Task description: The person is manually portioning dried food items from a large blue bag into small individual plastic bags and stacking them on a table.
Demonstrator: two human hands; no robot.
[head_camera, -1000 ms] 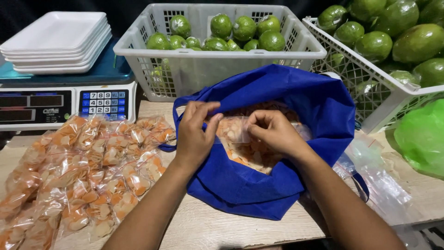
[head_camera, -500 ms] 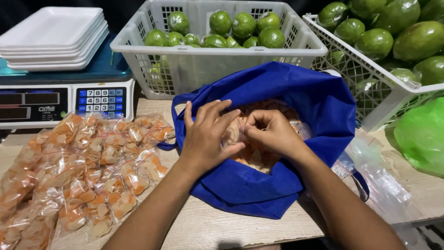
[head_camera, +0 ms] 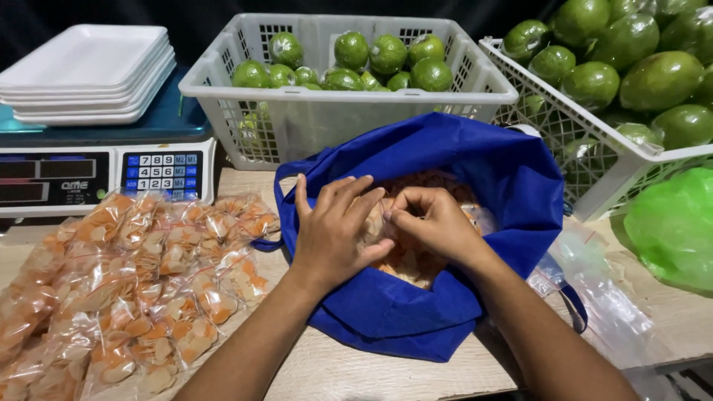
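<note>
While the blue cloth bag [head_camera: 445, 297] sits open on the wooden tabletop [head_camera: 356, 371] right in front of you, both your hands are down in its mouth. Your left hand [head_camera: 334, 234] lies flat with fingers spread over the orange-and-white crackers [head_camera: 416, 263] inside; your right hand [head_camera: 434, 223] is curled, thumb and fingertips pinched on something among them (exactly what, I cannot tell). The two hands are just beside each other, nearly touching. To your left, a heap of clear packets [head_camera: 126, 289] filled with the same crackers covers the tabletop, close against the bag. Behind it stands a digital scale [head_camera: 104, 174] bearing stacked white foam trays [head_camera: 85, 70]. Beyond the bag, a white basket [head_camera: 342, 111] holds green limes [head_camera: 349, 63].
</note>
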